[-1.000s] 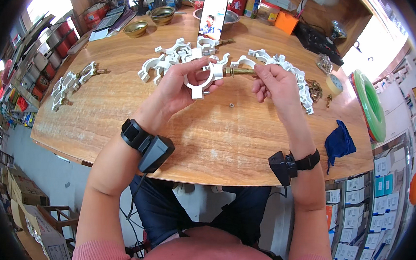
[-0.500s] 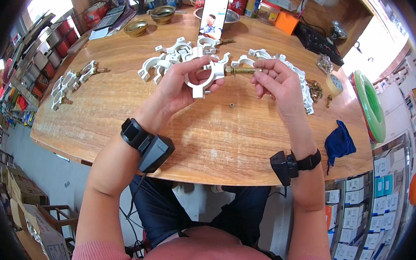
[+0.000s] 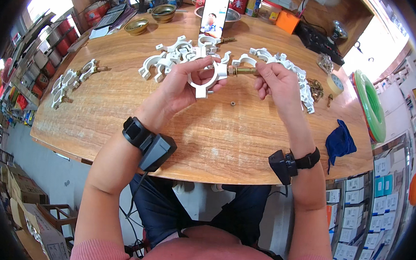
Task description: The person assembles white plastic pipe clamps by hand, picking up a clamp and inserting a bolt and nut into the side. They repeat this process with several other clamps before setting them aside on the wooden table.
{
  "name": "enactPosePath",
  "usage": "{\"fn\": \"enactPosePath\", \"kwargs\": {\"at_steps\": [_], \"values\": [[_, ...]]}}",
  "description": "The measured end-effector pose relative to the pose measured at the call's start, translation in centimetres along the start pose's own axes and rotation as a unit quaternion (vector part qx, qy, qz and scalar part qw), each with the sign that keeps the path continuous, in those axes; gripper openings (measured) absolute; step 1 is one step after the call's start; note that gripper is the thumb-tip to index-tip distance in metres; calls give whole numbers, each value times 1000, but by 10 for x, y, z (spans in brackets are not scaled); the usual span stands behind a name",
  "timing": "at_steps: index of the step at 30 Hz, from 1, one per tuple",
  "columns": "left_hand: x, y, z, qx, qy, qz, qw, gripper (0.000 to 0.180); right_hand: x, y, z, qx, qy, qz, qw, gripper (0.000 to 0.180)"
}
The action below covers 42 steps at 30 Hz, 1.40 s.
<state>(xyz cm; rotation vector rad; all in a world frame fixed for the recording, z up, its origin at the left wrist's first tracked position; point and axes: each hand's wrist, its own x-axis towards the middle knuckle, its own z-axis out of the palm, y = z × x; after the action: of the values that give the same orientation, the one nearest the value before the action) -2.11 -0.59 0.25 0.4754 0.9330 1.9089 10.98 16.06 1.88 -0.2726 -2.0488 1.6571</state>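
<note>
My left hand [image 3: 185,85] is closed round a white ring-shaped pipe clamp [image 3: 202,90], held above the wooden table. A brass-coloured expansion bolt [image 3: 242,71] sticks out to the right from the clamp's side. My right hand [image 3: 277,82] pinches the bolt's far end between thumb and fingers; the tip is hidden there. Below the bolt, a small nut [image 3: 233,103] lies on the table. Loose white clamp halves [image 3: 153,63] are heaped behind my left hand, and more white clamp pieces [image 3: 299,74] lie beyond my right hand.
Clamps with bolts [image 3: 69,80] lie at the left. A phone [image 3: 213,17] stands upright at the back. Brass bowls [image 3: 136,27] sit at the back left. At the right are loose bolts [image 3: 315,90], a tape roll [image 3: 334,83] and a blue cloth pouch [image 3: 340,142].
My right hand has shifted slightly right and its fingers have curled in more around the bolt's end. The clamp in my left hand has barely moved.
</note>
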Motion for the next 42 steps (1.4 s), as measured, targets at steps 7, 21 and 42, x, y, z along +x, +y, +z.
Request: {"fn": "enactPosePath", "kwargs": {"at_steps": [7,21,42], "values": [[3,-3,-3,-39,-16,-6,999,25,-1,-1,3,36,5,-32,999,24],[2,-5,3,-9,6,-5,1000,30,1,4,-1,-39,-14,52,998,23],[4,-9,-3,-17,0,3,1000,28,4,11,1,-39,-23,76,996,23]]}}
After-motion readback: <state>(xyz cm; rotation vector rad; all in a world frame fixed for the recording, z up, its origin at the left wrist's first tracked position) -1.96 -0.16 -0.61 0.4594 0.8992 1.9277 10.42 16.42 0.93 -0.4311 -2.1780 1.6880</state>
